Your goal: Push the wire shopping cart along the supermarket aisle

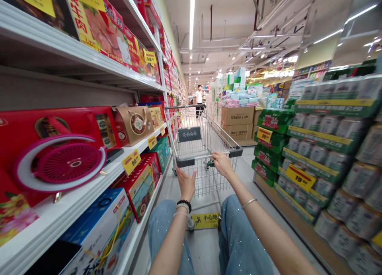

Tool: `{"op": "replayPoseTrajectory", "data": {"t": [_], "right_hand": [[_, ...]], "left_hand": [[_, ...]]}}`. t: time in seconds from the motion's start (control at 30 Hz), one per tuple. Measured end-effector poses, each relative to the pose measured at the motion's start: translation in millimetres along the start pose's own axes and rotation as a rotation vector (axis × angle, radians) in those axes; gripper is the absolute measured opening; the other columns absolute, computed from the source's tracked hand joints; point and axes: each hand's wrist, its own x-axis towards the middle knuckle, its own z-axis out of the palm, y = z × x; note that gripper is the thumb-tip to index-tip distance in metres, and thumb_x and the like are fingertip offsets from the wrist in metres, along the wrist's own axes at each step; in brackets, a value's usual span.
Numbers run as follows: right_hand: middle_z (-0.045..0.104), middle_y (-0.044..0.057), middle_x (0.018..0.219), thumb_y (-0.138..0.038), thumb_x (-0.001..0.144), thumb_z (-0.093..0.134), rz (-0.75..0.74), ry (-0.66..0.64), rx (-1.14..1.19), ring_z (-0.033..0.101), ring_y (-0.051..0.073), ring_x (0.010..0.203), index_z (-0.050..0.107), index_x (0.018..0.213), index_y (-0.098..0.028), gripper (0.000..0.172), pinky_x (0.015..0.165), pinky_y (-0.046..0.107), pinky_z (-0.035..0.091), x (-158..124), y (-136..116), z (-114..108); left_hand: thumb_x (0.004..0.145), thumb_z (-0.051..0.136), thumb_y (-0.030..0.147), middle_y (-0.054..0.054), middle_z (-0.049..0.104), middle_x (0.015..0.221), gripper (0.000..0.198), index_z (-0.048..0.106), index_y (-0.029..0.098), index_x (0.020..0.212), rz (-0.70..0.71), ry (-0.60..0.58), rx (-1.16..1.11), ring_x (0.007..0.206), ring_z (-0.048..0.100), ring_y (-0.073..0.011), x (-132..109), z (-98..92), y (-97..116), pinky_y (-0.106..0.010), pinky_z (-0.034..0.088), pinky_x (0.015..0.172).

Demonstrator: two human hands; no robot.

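A wire shopping cart (pixel 205 185) with dark grey handle ends stands in front of my bent knees. My left hand (pixel 186 184) is just below the cart's left handle end (pixel 185 162), its fingers stretched against the cart and its thumb apart. My right hand (pixel 222 164) has its fingers curled at the cart's back side, by a small dark green part (pixel 210 162); the fingertips are partly hidden. A dark panel (pixel 190 134) hangs inside the cart. Dark and pale beads circle my left wrist, and a thin bangle is on my right.
Shelves (pixel 143 145) with gift boxes and a pink round fan (pixel 70 163) line the left side. Stacked can packs (pixel 316 163) and green cartons (pixel 270 147) stand at right. Wet wipes boxes (pixel 237 123) are ahead. A person (pixel 199 98) stands farther down the aisle.
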Motion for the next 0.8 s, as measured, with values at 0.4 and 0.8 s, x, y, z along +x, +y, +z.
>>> {"op": "replayPoseTrajectory", "data": {"t": [0.4, 0.8], "right_hand": [[0.069, 0.010, 0.113, -0.002, 0.070, 0.044, -0.008, -0.077, 0.066, 0.059, 0.021, 0.109, 0.073, 0.079, -0.017, 0.034, 0.106, 0.037, 0.039, 18, -8, 23], [0.068, 0.013, 0.118, -0.001, 0.070, 0.045, 0.031, -0.110, 0.171, 0.057, 0.024, 0.114, 0.072, 0.073, -0.016, 0.031, 0.110, 0.038, 0.034, 25, -38, 39]], "left_hand": [[0.084, 0.057, 0.032, -0.034, 0.012, 0.158, 0.093, -0.002, 0.000, 0.149, -0.044, -0.051, 0.005, 0.151, 0.012, -0.0314, 31, -13.2, -11, -0.045, 0.021, 0.121], [0.079, 0.067, 0.040, -0.027, 0.010, 0.161, 0.103, 0.002, 0.004, 0.152, -0.035, -0.140, -0.165, 0.152, 0.005, -0.0305, 47, -49.4, -35, -0.044, 0.015, 0.123]]}}
